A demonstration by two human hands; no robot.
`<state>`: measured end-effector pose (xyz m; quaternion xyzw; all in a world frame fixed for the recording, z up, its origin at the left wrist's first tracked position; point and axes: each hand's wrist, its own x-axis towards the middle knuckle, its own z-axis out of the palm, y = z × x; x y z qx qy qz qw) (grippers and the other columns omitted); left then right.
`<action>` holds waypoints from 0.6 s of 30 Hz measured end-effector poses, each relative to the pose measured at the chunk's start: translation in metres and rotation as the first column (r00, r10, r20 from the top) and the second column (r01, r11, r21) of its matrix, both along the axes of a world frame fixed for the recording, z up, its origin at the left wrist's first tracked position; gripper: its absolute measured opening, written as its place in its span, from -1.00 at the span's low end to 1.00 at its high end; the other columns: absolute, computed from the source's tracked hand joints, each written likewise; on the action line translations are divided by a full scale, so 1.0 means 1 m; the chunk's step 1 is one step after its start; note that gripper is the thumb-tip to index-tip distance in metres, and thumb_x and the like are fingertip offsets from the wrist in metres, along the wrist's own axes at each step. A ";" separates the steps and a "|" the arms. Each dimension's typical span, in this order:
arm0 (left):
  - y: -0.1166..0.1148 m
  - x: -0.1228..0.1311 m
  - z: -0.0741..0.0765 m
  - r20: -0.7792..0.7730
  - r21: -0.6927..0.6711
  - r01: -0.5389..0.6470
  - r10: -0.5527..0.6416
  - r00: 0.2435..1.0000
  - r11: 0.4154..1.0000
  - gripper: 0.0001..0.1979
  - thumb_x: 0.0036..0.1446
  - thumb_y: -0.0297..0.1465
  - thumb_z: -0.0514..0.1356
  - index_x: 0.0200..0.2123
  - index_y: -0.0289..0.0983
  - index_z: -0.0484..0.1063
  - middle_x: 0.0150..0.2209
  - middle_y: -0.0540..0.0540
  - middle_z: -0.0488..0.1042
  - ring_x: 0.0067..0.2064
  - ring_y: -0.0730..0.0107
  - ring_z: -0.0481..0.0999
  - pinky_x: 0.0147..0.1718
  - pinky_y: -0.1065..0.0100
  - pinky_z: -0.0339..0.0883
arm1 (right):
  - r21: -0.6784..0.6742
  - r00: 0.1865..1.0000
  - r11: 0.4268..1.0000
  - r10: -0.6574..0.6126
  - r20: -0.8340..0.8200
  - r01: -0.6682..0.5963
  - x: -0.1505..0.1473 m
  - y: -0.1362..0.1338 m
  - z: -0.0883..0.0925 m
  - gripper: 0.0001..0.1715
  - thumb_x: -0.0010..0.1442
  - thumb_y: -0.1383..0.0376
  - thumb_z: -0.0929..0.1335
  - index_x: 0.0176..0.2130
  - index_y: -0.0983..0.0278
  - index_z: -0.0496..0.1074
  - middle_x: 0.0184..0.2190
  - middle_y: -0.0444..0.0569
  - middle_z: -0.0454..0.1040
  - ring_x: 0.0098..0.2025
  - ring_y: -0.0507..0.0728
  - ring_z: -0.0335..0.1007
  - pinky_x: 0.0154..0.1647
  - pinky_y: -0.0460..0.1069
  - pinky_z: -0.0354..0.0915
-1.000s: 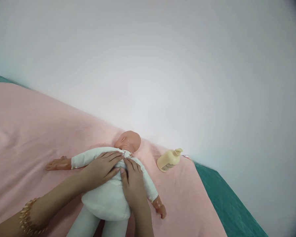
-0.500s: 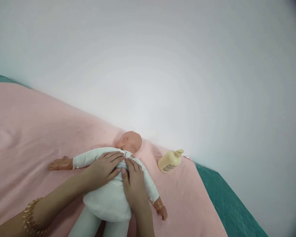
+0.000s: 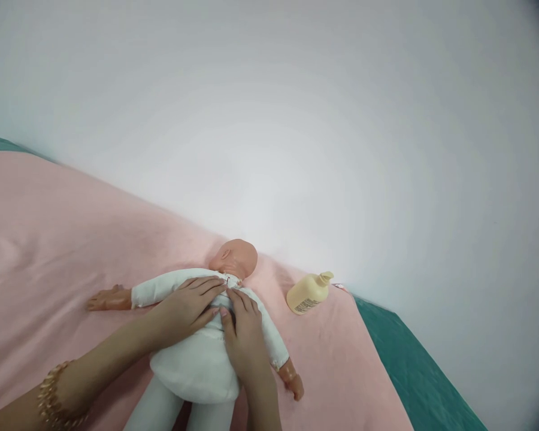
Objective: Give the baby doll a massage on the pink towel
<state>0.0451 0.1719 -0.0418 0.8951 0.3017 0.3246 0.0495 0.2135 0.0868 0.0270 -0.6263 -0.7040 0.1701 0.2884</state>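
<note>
The left hand (image 3: pixel 186 308) and right hand (image 3: pixel 245 338) lie on the doll (image 3: pixel 193 368) at lower centre, fingers extended close together, thumbs spread; the left forearm (image 3: pixel 112 347) slants from the lower left.

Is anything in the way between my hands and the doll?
Nothing visible: the left hand and right hand both lie on the doll. The yellow bottle is off to the right, apart from both.

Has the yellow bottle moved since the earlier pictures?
No. The yellow bottle keeps its place relative to the pink sheet's far corner; only the whole view shifts slightly.
</note>
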 end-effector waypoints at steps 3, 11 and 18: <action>0.000 0.001 0.000 0.000 -0.014 0.001 -0.001 1.000 1.000 -0.54 0.40 -0.28 -0.01 0.28 -0.26 0.31 0.24 -0.21 0.43 0.26 0.11 0.38 0.23 0.07 0.27 | -0.005 1.000 1.000 -0.003 -0.007 0.003 0.000 0.000 0.001 -0.48 0.41 0.25 0.21 0.28 0.34 0.34 0.26 0.14 0.36 0.32 0.28 0.18 0.38 0.28 0.07; -0.003 -0.003 0.006 -0.008 -0.018 0.032 -0.032 0.999 0.999 -0.53 0.39 -0.27 0.02 0.29 -0.26 0.32 0.24 -0.22 0.43 0.26 0.09 0.38 0.24 0.06 0.27 | 0.016 1.000 1.000 -0.013 -0.024 0.013 0.000 -0.001 0.000 -0.49 0.40 0.24 0.22 0.25 0.33 0.37 0.25 0.14 0.38 0.32 0.30 0.20 0.38 0.29 0.08; -0.005 -0.013 0.020 -0.042 0.011 0.073 -0.072 0.996 0.997 -0.56 0.30 -0.36 0.12 0.23 -0.22 0.37 0.20 -0.18 0.46 0.24 0.05 0.38 0.24 0.06 0.25 | 0.043 0.998 0.999 -0.021 -0.057 0.024 -0.001 -0.004 0.000 -0.49 0.40 0.21 0.22 0.24 0.33 0.37 0.26 0.16 0.35 0.33 0.30 0.18 0.38 0.31 0.09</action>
